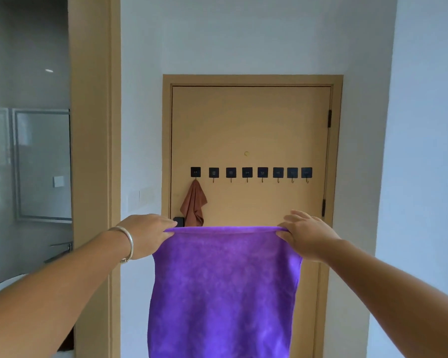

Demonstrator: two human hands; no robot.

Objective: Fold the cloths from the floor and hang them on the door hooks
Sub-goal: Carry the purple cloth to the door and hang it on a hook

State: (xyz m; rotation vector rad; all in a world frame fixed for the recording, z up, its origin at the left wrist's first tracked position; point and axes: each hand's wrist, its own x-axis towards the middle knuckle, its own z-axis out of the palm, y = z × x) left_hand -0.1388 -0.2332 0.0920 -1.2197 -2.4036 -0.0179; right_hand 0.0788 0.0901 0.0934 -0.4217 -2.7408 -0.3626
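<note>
In our head view we hold the purple cloth (224, 288) stretched out at six o'clock, our left hand (148, 235) pinching its top left corner and our right hand (307, 235) pinching its top right corner, so it hangs flat before the door (251, 125). At twelve o'clock a row of hooks (247, 173) crosses the door, and a brown cloth (193, 202) hangs from the leftmost one.

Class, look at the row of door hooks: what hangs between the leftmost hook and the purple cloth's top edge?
A brown cloth, hung on the leftmost hook, above the purple cloth, per the head view.
</note>
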